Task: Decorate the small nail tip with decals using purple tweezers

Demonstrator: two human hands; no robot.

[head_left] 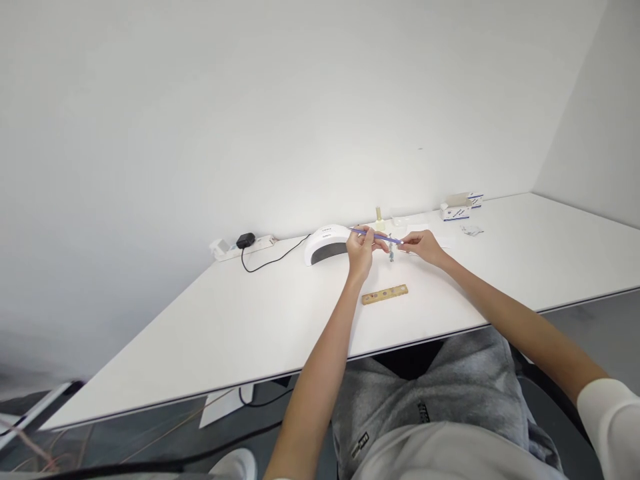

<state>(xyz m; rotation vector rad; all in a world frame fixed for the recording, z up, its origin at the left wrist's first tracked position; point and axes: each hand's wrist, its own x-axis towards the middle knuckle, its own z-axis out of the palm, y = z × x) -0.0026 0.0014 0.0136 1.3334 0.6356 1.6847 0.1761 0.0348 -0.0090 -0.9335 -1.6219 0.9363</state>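
Observation:
My left hand (pixel 361 252) is closed around a slim purple stick (pixel 384 237), held like a pen and pointing to the right. The stick's far end meets the fingertips of my right hand (pixel 424 246). Those fingers are pinched together, with a tiny whitish spot at their tips too small to name. Between the hands a narrow strip with blue-green pieces (pixel 391 253) shows on the table. Nearer to me lies a yellowish strip (pixel 385 295) with several small round pieces along it.
A white arched lamp (pixel 327 233) stands left of my hands. Behind them is a small bottle with a yellowish cap (pixel 379 215). White-and-blue boxes (pixel 456 211) and torn packets (pixel 471 231) lie to the right. A power strip (pixel 250 247) with a black adapter (pixel 245 241) runs along the wall.

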